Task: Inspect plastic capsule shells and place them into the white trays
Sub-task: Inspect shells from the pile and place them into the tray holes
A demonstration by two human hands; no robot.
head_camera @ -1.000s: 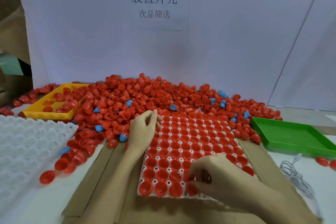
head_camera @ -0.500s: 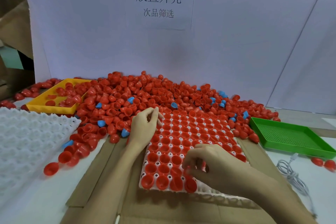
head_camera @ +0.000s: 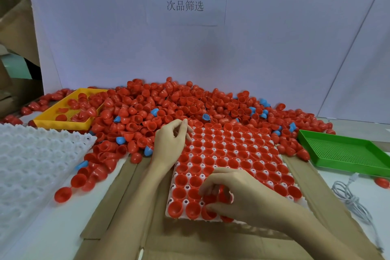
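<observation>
A white tray [head_camera: 171, 197] lies on cardboard in front of me, nearly all its cups filled with red capsule shells [head_camera: 230, 154]. My right hand [head_camera: 236, 193] hovers over the tray's near edge, fingers curled round red shells held against the cups. My left hand [head_camera: 169, 143] rests on the tray's far-left corner with loosely bent fingers. A big pile of loose red shells [head_camera: 158, 107] with a few blue ones [head_camera: 120, 140] spreads behind and left of the tray.
An empty white tray [head_camera: 38, 158] lies at the left. A yellow tray [head_camera: 63, 124] with some red shells sits at the back left, a green perforated tray [head_camera: 346, 152] at the right. A white cable [head_camera: 348, 198] coils beside the cardboard [head_camera: 118, 207].
My right hand has shifted slightly left and nearer along the tray's front rows, still curled over red shells. My left hand has stayed on the tray's far-left corner.
</observation>
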